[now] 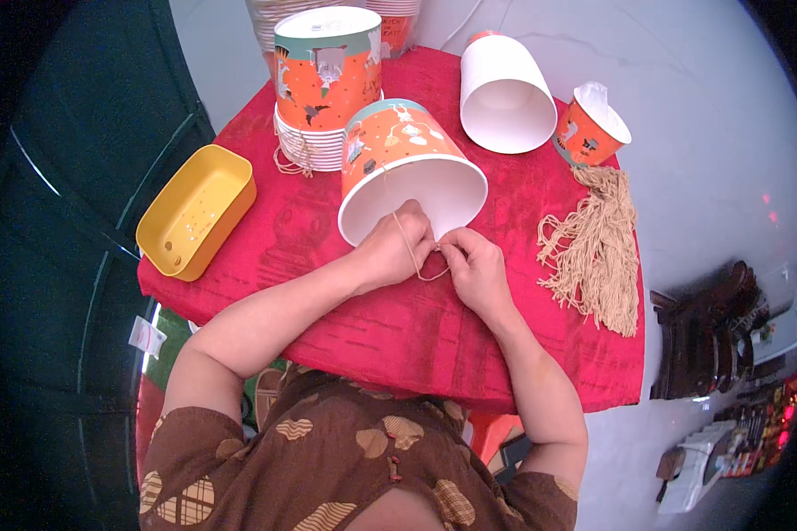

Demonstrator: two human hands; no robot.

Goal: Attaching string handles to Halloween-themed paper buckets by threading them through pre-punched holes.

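Your left hand (397, 248) and your right hand (478, 270) meet at the near edge of the orange-and-teal bucket (403, 142), in the middle of the red-covered tabletop (518, 203). The bucket is tilted, its white mouth facing you. Your right grip is closed to a pinch of thumb and forefinger on a thin tan cord (429, 280). Your left grip is curled small, its fingertips closed on the cord right beside the right ones; part of its fingers is hidden from view. The cord comes down from the bucket's upper rim, crosses your left hand and hangs in a small loop below both hands.

Far left of the bucket you have an upside-down stack of matching buckets (328, 88), with cords dangling at its near side. To the far right a white bucket (505, 97) lies with its open end toward you, and just right of it sits a small orange cup (584, 133) with white plastic in it. A tan cord bundle (602, 252) lies spread on the right, near that cup. On the left is a yellow tray (195, 212) with small bits inside.
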